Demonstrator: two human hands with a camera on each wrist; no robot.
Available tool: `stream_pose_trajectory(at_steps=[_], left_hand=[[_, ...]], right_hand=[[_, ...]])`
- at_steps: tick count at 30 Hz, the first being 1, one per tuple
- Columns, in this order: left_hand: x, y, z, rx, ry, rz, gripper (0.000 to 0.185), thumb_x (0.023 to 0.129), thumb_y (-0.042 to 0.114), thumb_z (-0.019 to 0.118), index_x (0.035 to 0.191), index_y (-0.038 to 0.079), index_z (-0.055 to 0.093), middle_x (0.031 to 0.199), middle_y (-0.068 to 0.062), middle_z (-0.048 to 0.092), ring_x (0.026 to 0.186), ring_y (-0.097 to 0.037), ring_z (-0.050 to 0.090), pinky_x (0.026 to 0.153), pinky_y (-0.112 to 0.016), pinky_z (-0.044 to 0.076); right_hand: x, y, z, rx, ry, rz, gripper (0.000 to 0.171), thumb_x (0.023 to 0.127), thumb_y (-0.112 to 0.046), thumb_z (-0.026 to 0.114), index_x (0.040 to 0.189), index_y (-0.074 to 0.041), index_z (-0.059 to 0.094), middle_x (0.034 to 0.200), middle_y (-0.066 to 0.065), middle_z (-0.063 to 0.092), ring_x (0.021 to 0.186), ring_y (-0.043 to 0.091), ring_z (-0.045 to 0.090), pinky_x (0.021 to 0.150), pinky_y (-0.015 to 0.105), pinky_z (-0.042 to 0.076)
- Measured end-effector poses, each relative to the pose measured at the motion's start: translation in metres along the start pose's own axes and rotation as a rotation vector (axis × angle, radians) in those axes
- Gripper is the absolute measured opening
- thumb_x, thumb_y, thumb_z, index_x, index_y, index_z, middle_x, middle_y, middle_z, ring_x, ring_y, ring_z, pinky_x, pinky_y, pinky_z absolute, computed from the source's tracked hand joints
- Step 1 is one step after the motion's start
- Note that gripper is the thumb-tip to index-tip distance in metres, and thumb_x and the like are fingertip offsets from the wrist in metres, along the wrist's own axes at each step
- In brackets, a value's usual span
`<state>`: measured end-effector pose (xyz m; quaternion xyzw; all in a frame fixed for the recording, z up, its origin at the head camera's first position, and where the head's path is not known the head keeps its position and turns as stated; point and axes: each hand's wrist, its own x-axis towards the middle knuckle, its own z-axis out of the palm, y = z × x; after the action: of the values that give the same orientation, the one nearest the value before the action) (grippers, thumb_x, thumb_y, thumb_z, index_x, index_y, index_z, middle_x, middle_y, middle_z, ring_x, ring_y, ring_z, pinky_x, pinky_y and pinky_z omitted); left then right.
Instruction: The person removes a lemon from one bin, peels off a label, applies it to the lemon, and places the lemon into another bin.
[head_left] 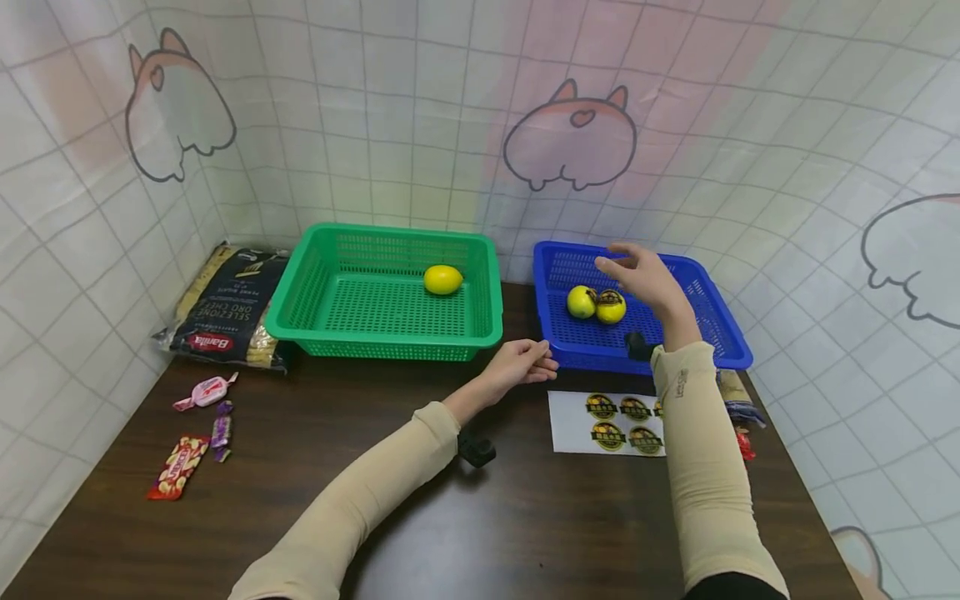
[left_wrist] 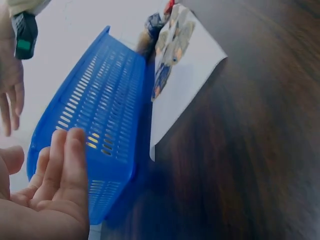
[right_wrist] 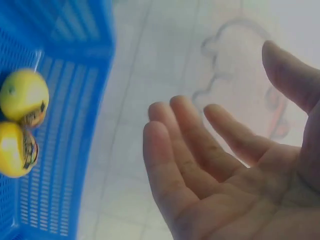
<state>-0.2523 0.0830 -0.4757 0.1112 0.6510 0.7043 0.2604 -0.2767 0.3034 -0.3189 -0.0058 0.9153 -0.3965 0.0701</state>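
White tiled-pattern sheets printed with cartoon animal outlines wall in a dark brown wooden table point(head_left: 487, 517) on three sides. From the head view, a green basket point(head_left: 386, 292) sits at centre frame with one plain lemon point(head_left: 442, 279) inside, and a blue basket point(head_left: 705, 321) stands just to its right holding two stickered lemons point(head_left: 596, 304) that touch each other.

Only the head view takes in both baskets and the whole tabletop. The left wrist view adds a close look at the blue basket's slotted outer wall point(left_wrist: 100, 120) and the sticker sheet point(left_wrist: 187, 75) lying against its base, with the sheet's white edge on the dark wood. The right wrist view looks past the palm into the blue basket point(right_wrist: 65, 150), where the two yellow fruits point(right_wrist: 22, 127) sit at the left edge of the frame, their labels facing each other.

The right hand point(head_left: 645, 279) hovers above the blue basket, just right of the two lemons, fingers loosely spread and holding nothing; its palm point(right_wrist: 240, 170) is bare in its own camera. The left hand point(head_left: 517, 362) rests near the blue basket's front left corner, fingers relaxed and empty, close to the wall.

In the left part of the head view lie a bag of pasta point(head_left: 225, 308) beside the green basket and, nearer the bottom, three wrapped candies point(head_left: 198, 429). More wrappers point(head_left: 738, 408) peek out right of the sticker sheet point(head_left: 607, 421).
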Motion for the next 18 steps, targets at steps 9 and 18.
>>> stream_pose_trajectory(at_steps=[9,18], left_hand=[[-0.028,-0.008,-0.016,0.099,-0.061,0.011,0.039,0.105,0.031,0.049,0.122,-0.003,0.06,0.114,-0.018,0.071,0.085,-0.009,0.07,0.09,-0.032,0.06],[-0.049,-0.009,-0.023,0.209,-0.196,0.034,0.034,0.106,0.03,0.046,0.112,0.0,0.061,0.108,-0.016,0.072,0.083,-0.008,0.07,0.089,-0.039,0.06]], right_hand=[[-0.045,0.005,0.065,-0.075,0.117,-0.154,0.061,0.097,-0.045,0.06,0.148,-0.015,0.045,0.131,0.017,0.066,0.12,0.035,0.064,0.097,0.053,0.053],[-0.061,0.028,0.124,0.058,0.075,-0.183,0.044,0.097,-0.035,0.065,0.134,-0.012,0.059,0.111,0.018,0.074,0.091,0.033,0.075,0.076,0.043,0.063]])
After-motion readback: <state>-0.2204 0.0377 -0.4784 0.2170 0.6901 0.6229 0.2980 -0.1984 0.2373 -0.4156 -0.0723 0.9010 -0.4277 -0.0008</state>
